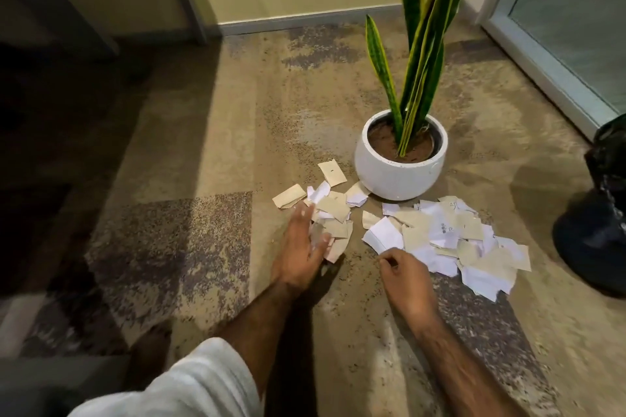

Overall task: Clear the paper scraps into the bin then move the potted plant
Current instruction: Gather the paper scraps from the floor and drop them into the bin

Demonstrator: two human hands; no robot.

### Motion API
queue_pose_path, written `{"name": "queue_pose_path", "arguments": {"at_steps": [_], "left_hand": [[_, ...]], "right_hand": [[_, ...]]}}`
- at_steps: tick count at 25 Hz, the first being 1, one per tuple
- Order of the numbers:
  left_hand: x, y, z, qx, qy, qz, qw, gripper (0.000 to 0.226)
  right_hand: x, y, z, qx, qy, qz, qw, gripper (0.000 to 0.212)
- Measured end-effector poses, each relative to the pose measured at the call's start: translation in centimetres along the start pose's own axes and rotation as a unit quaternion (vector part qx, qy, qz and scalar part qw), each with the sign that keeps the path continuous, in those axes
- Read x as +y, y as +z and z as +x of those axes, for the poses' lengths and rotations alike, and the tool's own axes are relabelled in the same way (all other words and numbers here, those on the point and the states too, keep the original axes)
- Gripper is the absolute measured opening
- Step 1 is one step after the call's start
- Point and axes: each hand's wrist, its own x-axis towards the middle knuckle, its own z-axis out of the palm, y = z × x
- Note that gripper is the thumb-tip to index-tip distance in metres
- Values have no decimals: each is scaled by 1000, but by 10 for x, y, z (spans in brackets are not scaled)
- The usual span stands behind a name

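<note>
Torn white and beige paper scraps lie on the carpet in two heaps: a small one point(330, 210) in front of the pot on its left and a larger one point(450, 240) to the right. My left hand point(301, 247) rests flat, fingers spread, on the small heap's left edge. My right hand point(406, 276) is curled, its fingertips pinching at the near edge of the larger heap. The potted plant point(401, 169), a snake plant in a round white pot, stands just behind the scraps. A black bin point(596, 234) lined with a bag sits at the far right.
A wall with a skirting board point(305, 22) runs along the back. A glass door frame point(548, 68) stands at the right behind the bin. My knee in light shorts point(189, 386) is at the bottom left. Patterned carpet point(203, 162) covers the floor.
</note>
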Motion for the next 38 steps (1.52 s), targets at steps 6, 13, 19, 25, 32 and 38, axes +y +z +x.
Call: {"name": "queue_pose_path", "arguments": {"at_steps": [6, 13, 19, 25, 32, 38], "left_hand": [[-81, -32, 20, 27, -126, 270, 954, 86], [-81, -29, 27, 3, -112, 296, 949, 82], [-82, -30, 30, 8, -106, 298, 949, 85], [-84, -29, 30, 16, -104, 298, 949, 85], [-84, -29, 28, 13, -109, 304, 946, 83], [-82, -30, 29, -3, -124, 306, 944, 82]], "right_hand": [[-15, 17, 18, -20, -118, -178, 977, 24], [-102, 68, 130, -155, -201, -282, 925, 61], [-142, 90, 216, -208, -117, -299, 924, 69], [-96, 84, 161, -182, -99, -309, 928, 69], [-120, 108, 117, -50, -173, -333, 925, 59], [-132, 127, 143, -238, -282, -368, 853, 54]]}}
